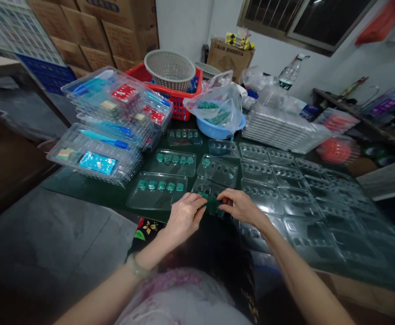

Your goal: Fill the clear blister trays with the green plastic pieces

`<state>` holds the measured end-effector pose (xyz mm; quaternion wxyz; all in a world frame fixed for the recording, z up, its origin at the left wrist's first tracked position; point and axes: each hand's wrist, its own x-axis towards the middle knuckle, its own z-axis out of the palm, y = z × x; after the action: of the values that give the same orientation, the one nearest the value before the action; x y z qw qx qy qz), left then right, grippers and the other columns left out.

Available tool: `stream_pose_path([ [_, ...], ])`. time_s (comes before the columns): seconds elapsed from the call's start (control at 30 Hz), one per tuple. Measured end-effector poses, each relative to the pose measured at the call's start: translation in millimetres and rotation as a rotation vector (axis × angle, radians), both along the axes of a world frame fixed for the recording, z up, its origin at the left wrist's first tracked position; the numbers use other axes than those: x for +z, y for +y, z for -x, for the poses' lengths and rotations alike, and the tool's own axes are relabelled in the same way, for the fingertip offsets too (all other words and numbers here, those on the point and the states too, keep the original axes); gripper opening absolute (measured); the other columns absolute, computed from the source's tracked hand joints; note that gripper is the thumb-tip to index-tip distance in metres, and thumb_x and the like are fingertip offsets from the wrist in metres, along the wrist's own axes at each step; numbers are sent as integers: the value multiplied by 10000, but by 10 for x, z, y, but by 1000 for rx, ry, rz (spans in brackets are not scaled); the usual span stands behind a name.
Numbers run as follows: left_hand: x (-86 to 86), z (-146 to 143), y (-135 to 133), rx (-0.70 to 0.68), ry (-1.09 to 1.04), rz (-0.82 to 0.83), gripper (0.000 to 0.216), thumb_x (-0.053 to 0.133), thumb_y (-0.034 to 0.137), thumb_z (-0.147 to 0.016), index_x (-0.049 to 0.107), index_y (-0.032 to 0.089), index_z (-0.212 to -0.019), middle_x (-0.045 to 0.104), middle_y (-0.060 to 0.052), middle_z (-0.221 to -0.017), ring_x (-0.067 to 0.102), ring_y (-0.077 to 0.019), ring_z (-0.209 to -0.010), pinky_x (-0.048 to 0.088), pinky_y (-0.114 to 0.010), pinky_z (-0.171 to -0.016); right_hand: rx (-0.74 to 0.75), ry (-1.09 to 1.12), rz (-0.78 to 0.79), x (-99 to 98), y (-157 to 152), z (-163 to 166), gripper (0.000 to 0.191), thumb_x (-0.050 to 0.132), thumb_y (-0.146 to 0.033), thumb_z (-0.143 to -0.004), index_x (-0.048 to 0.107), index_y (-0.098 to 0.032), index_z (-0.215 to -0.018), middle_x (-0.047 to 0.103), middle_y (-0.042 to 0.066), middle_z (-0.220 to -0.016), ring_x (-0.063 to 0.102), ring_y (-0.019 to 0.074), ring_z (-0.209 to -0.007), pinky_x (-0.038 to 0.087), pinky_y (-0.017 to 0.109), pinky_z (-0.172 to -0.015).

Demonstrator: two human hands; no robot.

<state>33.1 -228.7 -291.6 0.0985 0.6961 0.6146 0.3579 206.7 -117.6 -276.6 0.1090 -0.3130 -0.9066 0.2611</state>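
Observation:
My left hand [185,215] and my right hand [240,206] meet at the near edge of a dark green table [82,187], both with fingers pinched on small green pieces [212,203] held between them. They hover over a clear plastic blister tray [208,186] with small pockets. To the left lie three trays [158,189] whose pockets hold rows of green pieces. Another tray [218,169] just beyond my hands has a single green piece in it.
Several unfilled clear trays [285,189] spread to the right. Stacked filled packs [106,122] rise at the left. A blue bowl in a plastic bag [218,115] holds more green pieces. A red basket [180,106], grey basket [169,68], tray stack [278,128] and cardboard boxes [109,27] stand behind.

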Motion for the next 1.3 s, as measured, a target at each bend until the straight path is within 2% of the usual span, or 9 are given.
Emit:
stream_pose_path([
  [0.3, -7, -70, 138, 59, 64, 3, 216, 466, 182, -806, 592, 184, -982, 571, -67, -884, 537, -180, -843, 441, -289, -732, -52, 43, -44, -37, -52, 55, 47, 572, -183, -723, 597, -207, -755, 545, -4, -742, 496, 111, -661, 344, 214, -575],
  [0.4, 18, -75, 185, 80, 10, -18, 217, 470, 178, -802, 595, 190, -980, 570, -64, -904, 535, -182, -860, 436, -294, -744, -94, 163, 25, -41, -21, 44, 83, 529, -165, -747, 583, -187, -689, 549, -8, -699, 486, 107, -633, 343, 216, -570],
  [0.5, 79, -99, 208, 50, -204, 18, 231, 451, 207, -821, 591, 177, -1002, 574, -70, -935, 546, -168, -832, 442, -285, -731, -163, 352, 228, 18, -2, 9, 95, 518, -206, -762, 571, -169, -693, 544, -14, -664, 479, 105, -612, 354, 214, -558],
  [0.67, 221, -194, 186, -106, -574, 122, 284, 486, 257, -814, 562, 174, -1075, 596, -63, -907, 561, -138, -742, 447, -218, -583, -202, 527, 581, 156, -115, 16, 131, 545, -284, -757, 574, -161, -727, 492, -35, -596, 435, 83, -542, 335, 195, -495],
  [0.83, 285, -158, 118, -186, -407, -44, 181, 508, 184, -799, 634, 178, -929, 581, -71, -945, 554, -145, -811, 445, -244, -687, -211, 574, 984, 171, -220, 56, 171, 595, -320, -721, 554, -154, -713, 464, -41, -551, 392, 62, -460, 299, 180, -425],
  [0.97, 269, -87, 95, -199, -329, -140, 144, 486, 145, -809, 617, 150, -867, 564, -73, -885, 537, -137, -801, 432, -256, -718, -227, 623, 1200, 161, -260, 79, 181, 616, -310, -714, 537, -149, -732, 447, -39, -546, 385, 58, -456, 274, 170, -397],
  [1.17, 278, -34, 89, -291, -369, -68, 213, 431, 127, -826, 559, 161, -992, 513, -86, -985, 504, -149, -877, 413, -280, -763, -182, 665, 1469, 103, -237, 98, 190, 622, -288, -713, 491, -151, -707, 400, -43, -588, 355, 42, -455, 222, 152, -371],
  [1.23, 286, -20, 91, -323, -405, -20, 173, 457, 138, -812, 568, 158, -943, 512, -77, -957, 500, -145, -844, 410, -273, -736, -187, 636, 1451, 86, -248, 105, 192, 603, -307, -725, 490, -153, -714, 375, -48, -584, 336, 41, -446, 209, 152, -364],
  [1.3, 288, -15, 100, -291, -507, 41, 82, 504, 161, -788, 575, 151, -829, 515, -56, -885, 490, -133, -785, 400, -256, -692, -252, 652, 1225, 96, -299, 121, 171, 567, -328, -756, 518, -171, -802, 385, -45, -594, 354, 54, -459, 244, 161, -371],
])
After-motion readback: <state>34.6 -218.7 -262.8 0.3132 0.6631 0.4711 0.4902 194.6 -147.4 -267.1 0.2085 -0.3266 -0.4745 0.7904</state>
